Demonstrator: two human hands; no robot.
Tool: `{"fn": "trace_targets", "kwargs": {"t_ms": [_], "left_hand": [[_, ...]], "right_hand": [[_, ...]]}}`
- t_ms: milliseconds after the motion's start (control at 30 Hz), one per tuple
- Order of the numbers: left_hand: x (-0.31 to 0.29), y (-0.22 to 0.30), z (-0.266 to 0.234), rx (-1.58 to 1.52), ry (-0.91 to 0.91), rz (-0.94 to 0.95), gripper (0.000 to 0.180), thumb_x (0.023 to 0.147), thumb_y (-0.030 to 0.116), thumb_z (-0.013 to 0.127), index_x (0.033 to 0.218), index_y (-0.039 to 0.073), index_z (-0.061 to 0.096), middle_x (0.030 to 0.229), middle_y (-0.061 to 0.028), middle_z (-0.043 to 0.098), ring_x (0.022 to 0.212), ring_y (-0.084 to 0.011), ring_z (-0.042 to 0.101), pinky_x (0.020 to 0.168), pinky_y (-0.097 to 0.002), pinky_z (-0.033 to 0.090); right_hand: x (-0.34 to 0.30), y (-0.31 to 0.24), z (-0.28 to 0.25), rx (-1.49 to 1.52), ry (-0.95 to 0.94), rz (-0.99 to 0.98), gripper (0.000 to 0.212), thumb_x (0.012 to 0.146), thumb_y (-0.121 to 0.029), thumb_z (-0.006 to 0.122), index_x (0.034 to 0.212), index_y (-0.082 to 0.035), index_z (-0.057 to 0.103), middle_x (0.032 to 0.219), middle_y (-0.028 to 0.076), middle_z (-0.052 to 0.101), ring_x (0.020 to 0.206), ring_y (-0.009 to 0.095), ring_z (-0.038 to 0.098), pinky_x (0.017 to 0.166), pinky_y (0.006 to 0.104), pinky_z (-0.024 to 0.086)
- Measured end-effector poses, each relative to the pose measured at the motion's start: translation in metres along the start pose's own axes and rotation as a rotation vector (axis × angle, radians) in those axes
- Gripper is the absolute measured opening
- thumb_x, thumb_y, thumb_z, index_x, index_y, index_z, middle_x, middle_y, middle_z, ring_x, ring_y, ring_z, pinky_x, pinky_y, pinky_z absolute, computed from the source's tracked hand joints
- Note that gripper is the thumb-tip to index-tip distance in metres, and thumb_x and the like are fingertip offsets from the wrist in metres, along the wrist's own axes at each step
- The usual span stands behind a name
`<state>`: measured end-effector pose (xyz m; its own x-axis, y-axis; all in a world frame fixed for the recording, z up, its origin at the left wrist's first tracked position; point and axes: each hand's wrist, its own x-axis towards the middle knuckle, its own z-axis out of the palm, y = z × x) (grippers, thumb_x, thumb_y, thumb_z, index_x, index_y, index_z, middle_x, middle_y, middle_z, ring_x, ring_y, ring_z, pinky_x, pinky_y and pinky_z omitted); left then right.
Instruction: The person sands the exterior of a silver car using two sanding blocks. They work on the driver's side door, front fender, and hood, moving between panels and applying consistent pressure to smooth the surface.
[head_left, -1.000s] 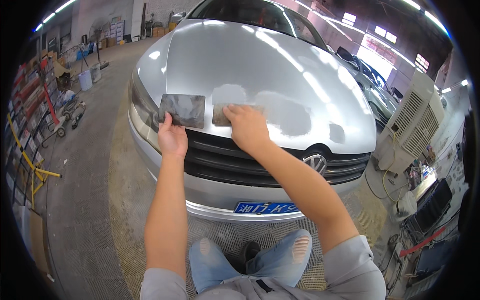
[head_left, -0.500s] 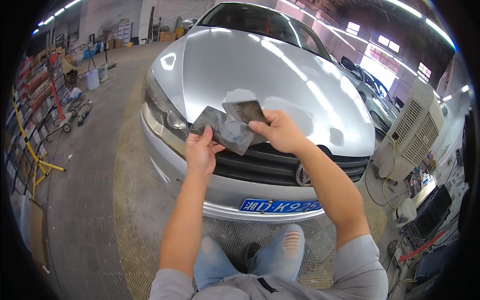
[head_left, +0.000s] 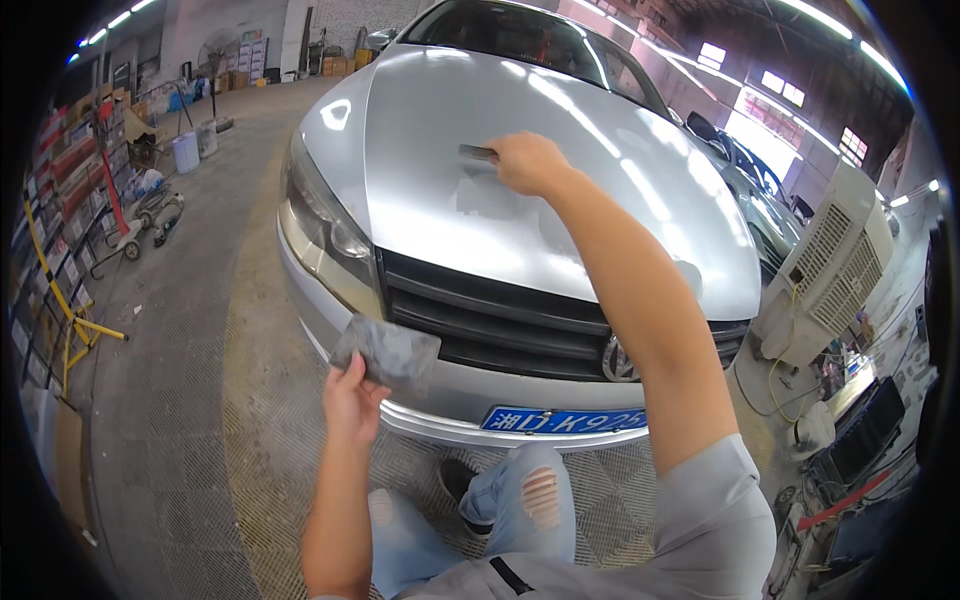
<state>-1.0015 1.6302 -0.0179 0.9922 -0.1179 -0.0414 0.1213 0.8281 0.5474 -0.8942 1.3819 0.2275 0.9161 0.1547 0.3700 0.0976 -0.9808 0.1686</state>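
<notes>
A silver car faces me, its hood (head_left: 420,130) showing a dull grey patch of filler (head_left: 485,198). My right hand (head_left: 530,163) reaches out over that patch, closed on a thin dark putty spreader (head_left: 478,152) held at a low tilt; whether its edge touches the paint I cannot tell. Lower down, in front of the bumper, my left hand (head_left: 356,400) grips a flat dark rectangular plate (head_left: 395,352) smeared with grey putty. The thumb lies on top of the plate and the fingers go beneath it.
The black grille (head_left: 490,330) and headlight (head_left: 325,220) lie just beyond the plate. A pale slatted air cooler (head_left: 825,265) stands to the right, with a yellow cord by it. On the left are a yellow stand (head_left: 75,325), a red-handled trolley (head_left: 118,190) and loaded shelves.
My hands have come apart. The right one has carried the spreader forward over the hood patch, while the left has drawn the putty plate lower and nearer to me.
</notes>
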Motion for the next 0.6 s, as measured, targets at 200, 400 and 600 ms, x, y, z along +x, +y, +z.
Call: {"fn": "trace_targets", "kwargs": {"t_ms": [200, 400, 600], "left_hand": [[-0.011, -0.004, -0.02, -0.017, 0.054, -0.018, 0.018, 0.09, 0.012, 0.053, 0.106, 0.005, 0.057, 0.088, -0.0081, 0.066, 0.067, -0.0167, 0.066, 0.053, -0.0294, 0.057], [-0.007, -0.007, -0.027, 0.047, -0.028, -0.046, 0.022, 0.091, 0.017, 0.052, 0.111, 0.008, 0.055, 0.097, -0.0049, 0.065, 0.081, -0.0161, 0.065, 0.067, -0.0285, 0.056], [-0.003, -0.009, -0.012, -0.005, -0.105, -0.026, 0.024, 0.092, 0.017, 0.051, 0.114, 0.008, 0.052, 0.103, -0.0058, 0.063, 0.088, -0.0166, 0.064, 0.072, -0.0295, 0.055]], "right_hand": [[0.018, 0.0, -0.001, -0.029, -0.113, -0.047, 0.041, 0.077, -0.004, 0.052, 0.115, -0.017, 0.059, 0.104, 0.012, 0.063, 0.097, 0.031, 0.058, 0.083, 0.0398, 0.046], [-0.003, -0.005, -0.007, 0.011, -0.144, -0.012, 0.043, 0.076, -0.005, 0.052, 0.115, -0.02, 0.06, 0.106, 0.009, 0.063, 0.098, 0.029, 0.059, 0.084, 0.0375, 0.047], [-0.035, -0.012, -0.005, -0.002, -0.153, -0.068, 0.044, 0.077, -0.003, 0.05, 0.115, -0.021, 0.06, 0.103, 0.011, 0.064, 0.095, 0.03, 0.06, 0.081, 0.0385, 0.048]]}}
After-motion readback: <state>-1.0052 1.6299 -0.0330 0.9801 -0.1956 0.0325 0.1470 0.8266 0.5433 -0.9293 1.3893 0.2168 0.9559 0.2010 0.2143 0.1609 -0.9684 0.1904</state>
